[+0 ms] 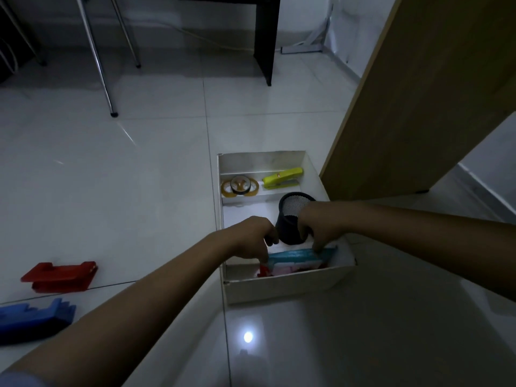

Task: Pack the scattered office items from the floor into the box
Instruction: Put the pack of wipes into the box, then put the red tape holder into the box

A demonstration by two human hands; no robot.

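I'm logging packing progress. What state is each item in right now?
Box: open, on the floor.
Tape rolls: lying in the far compartment.
Stapler: beside them, same compartment.
Pen cup: upright in the box.
Teal packet: held by left hand and right hand.
Red piece, blue piece: unpacked, on the floor.

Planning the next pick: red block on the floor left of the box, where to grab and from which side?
Judging by its pose, take the red item across its long flat body, from above. It lies flat on the floor, nothing touching it; the blue item sits nearer the camera, apart. Its stepped ends look awkward to pinch. Both hands are busy in the box.
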